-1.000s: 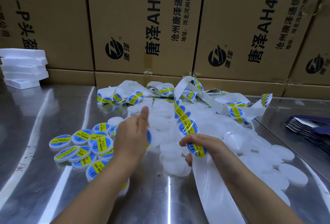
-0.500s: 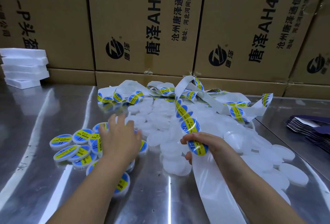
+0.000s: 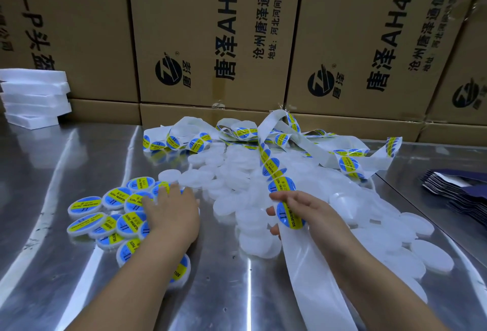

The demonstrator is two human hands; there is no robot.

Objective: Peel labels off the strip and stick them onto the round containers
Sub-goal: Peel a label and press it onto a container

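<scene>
A white backing strip (image 3: 311, 267) with round blue-and-yellow labels runs from the tangled heap at the back down past the front edge. My right hand (image 3: 303, 212) pinches the strip around one label (image 3: 291, 216). My left hand (image 3: 172, 212) lies palm down, fingers spread, on the cluster of labelled round containers (image 3: 113, 212) at the left. A pile of plain white round containers (image 3: 237, 188) fills the middle and right of the table.
Cardboard boxes (image 3: 210, 40) wall off the back of the steel table (image 3: 52, 264). White foam slabs (image 3: 34, 98) are stacked at the far left. Dark blue pouches (image 3: 458, 191) lie at the right edge.
My left hand, which held a labelled container up near the strip, has dropped onto the labelled group at the left. My right hand has kept its hold on the strip.
</scene>
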